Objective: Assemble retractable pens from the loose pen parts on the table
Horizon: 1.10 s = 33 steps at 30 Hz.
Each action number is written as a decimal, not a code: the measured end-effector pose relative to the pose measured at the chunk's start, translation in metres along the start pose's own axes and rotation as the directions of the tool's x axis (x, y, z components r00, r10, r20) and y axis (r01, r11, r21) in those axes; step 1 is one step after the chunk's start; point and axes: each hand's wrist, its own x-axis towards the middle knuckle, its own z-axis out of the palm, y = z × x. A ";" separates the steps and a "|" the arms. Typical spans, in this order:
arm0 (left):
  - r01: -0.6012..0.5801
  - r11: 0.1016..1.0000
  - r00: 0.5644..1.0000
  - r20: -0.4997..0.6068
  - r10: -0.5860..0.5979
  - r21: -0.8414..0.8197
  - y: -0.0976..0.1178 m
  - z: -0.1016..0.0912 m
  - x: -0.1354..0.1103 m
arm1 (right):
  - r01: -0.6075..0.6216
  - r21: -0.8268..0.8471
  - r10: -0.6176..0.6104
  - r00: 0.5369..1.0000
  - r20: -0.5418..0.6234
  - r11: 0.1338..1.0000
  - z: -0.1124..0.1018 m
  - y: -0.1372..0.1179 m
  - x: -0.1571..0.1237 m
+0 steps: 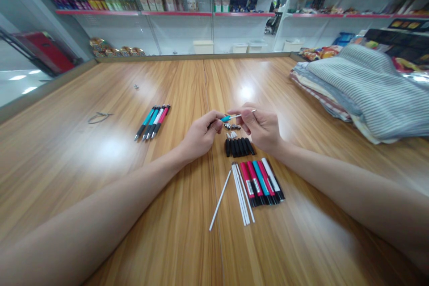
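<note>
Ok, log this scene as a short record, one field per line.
Left hand: pinches a teal pen barrel
Right hand: holds a thin white rod at the barrel's end
Nearer the person: black grips, white refills, loose barrels
Left side: four pens in a row
Right side: folded cloths
Surface: wood-grain table

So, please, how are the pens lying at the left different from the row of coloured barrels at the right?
The pens end in silver tips; the barrels show none. The pens slant toward the near left, the barrels toward the near right. There are four pens but five barrels. Both groups include pink, teal and white.
</note>
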 end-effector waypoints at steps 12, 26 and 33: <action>-0.047 0.997 0.997 0.070 0.043 0.059 0.005 0.002 -0.002 | 0.118 -0.120 -0.104 0.988 0.116 0.986 -0.001 -0.004 0.001; -0.202 0.935 0.978 0.101 0.180 0.290 -0.001 0.001 -0.002 | 0.141 -0.173 -0.106 0.974 0.198 0.975 -0.001 0.000 0.001; -0.202 0.933 0.978 0.119 0.174 0.297 -0.002 0.000 -0.003 | 0.133 -0.181 -0.091 0.971 0.223 0.974 -0.002 0.001 0.002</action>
